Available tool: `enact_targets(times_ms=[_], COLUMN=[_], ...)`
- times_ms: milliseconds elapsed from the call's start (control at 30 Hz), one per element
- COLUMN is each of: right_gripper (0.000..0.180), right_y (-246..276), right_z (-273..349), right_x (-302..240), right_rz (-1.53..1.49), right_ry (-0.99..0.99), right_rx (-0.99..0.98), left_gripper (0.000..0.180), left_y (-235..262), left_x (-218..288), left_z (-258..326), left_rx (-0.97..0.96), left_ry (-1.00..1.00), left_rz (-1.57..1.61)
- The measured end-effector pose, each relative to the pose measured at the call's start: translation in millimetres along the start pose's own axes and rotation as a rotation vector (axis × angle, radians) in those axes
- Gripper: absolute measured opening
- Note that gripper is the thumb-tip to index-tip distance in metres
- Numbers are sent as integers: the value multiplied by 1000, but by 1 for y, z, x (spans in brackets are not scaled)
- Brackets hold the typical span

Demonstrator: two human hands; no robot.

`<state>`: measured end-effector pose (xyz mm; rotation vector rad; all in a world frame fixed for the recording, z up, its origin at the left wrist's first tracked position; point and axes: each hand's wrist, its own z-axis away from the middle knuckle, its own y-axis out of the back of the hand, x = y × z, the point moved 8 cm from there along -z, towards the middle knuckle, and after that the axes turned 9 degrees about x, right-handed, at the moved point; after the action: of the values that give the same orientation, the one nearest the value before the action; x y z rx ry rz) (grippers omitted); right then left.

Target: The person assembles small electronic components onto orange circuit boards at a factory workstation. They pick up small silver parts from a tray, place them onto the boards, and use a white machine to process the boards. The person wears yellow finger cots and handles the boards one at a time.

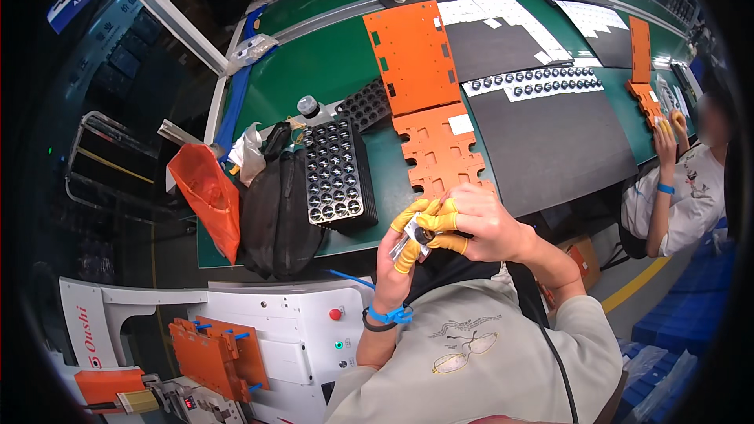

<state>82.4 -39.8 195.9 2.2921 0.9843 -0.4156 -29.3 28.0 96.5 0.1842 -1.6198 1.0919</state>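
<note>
Both hands meet in front of my chest over the near edge of the green bench (330,71). My left hand (399,255), with yellow finger cots and a blue wristband, pinches a small silver and black part (414,241). My right hand (471,224), also in yellow finger cots, closes on the same part from above. Just beyond the hands lies an orange cut-out plate (440,153). A black tray of round black parts (336,173) stands to the left of it.
A larger orange plate (410,55) and a black mat (550,141) with rows of small round parts lie farther back. Black bags (279,212) and an orange bag (208,196) hang at the left edge. Another person (691,188) works at the right. A white machine (267,330) stands below.
</note>
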Motion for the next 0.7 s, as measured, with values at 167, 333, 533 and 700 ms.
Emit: enact_targets(times_ms=[167, 333, 533, 700], right_gripper=[35, 33, 35, 36], right_y=[1, 2, 8, 9], right_z=[2, 4, 7, 13], right_x=[2, 1, 2, -4], right_rz=[54, 90, 68, 55], right_ry=[-5, 45, -24, 50], right_rx=[-45, -30, -57, -16], left_gripper=[72, 69, 67, 70], left_y=[0, 0, -3, -13], left_x=[-4, -1, -4, 0], left_z=[-2, -5, -6, 0], left_rx=[19, -3, -98, -166], left_ry=[29, 19, -9, -4], left_rz=[-31, -88, -80, -37])
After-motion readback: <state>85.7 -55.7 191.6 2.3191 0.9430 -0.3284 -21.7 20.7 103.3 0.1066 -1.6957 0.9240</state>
